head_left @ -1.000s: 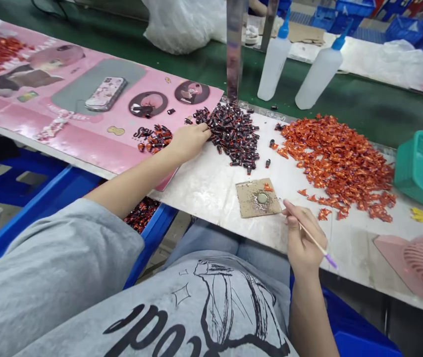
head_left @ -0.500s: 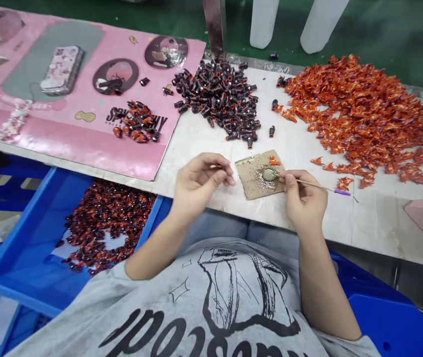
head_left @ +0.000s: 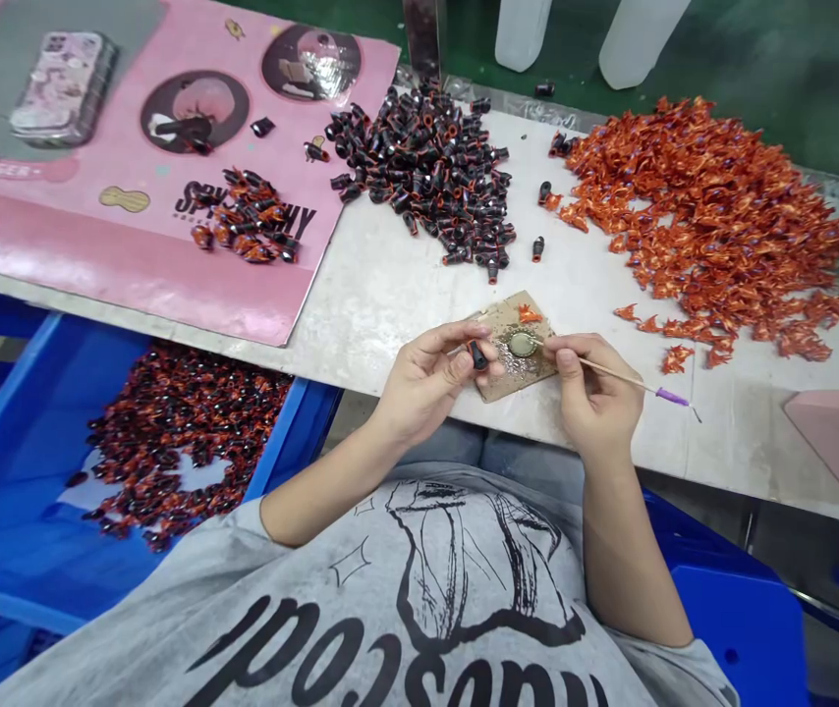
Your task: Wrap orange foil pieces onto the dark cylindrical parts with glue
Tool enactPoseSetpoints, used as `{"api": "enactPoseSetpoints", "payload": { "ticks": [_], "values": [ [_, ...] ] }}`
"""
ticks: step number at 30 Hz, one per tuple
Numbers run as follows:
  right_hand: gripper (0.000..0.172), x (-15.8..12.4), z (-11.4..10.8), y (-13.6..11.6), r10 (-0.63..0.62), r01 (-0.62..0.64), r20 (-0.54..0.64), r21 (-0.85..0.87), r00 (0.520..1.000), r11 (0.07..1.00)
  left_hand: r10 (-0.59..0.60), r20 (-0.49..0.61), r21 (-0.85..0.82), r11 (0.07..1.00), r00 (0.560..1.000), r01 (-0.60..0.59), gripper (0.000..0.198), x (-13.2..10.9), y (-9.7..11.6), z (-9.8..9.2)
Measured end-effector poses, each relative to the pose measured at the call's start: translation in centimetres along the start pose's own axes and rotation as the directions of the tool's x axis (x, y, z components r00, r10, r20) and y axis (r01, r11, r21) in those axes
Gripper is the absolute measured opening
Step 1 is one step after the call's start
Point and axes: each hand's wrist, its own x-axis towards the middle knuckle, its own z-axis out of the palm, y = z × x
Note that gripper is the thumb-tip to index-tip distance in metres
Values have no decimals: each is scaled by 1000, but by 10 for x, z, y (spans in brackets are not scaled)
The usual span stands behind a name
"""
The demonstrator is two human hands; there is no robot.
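Note:
My left hand [head_left: 430,378] pinches a small black plastic piece [head_left: 476,354] with an orange-red end between thumb and fingers. It is at the left edge of a cardboard square [head_left: 497,391]. On that square sits a small round blob or dish of pale greenish paste [head_left: 522,344], ringed by dark specks, with one orange piece [head_left: 530,313] behind it. My right hand [head_left: 596,393] grips a thin wooden stick [head_left: 615,372] with a purple band. The stick's front end points at the paste; whether it touches is unclear.
Black pieces [head_left: 434,167] are heaped at the back middle, orange pieces [head_left: 714,216] at the back right. Joined black-and-orange pieces [head_left: 253,221] lie on a pink mat [head_left: 117,285] near a phone [head_left: 64,88]. A blue bin [head_left: 14,530] with many pieces stands below left.
My left hand has moved right to the cardboard, and a black piece now shows in its fingers. My right hand keeps the stick at the paste. The view has shifted slightly.

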Motion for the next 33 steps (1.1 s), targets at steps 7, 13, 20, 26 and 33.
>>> {"api": "enactPoseSetpoints", "payload": {
  "ticks": [7,13,20,26,33],
  "values": [
    [21,0,0,0,-164,170,62,-105,985,980,21,15,-7,1000,1000,-21,21,2,-1,3],
    [25,-4,0,-4,-91,91,-7,-74,996,993,9,-6,45,999,1000,-9,23,-1,-2,6],
    [14,-13,0,-18,-127,161,-169,208,977,965,-13,0,19,1000,1000,13,22,-4,-1,7],
    [14,-20,-1,-23,-163,175,-73,220,984,960,-10,-23,76,997,1000,12,26,-5,-1,5],
    [15,-21,1,-22,-179,182,-31,184,983,966,-4,-14,102,995,1000,6,25,-5,-2,4]
  ]
}}
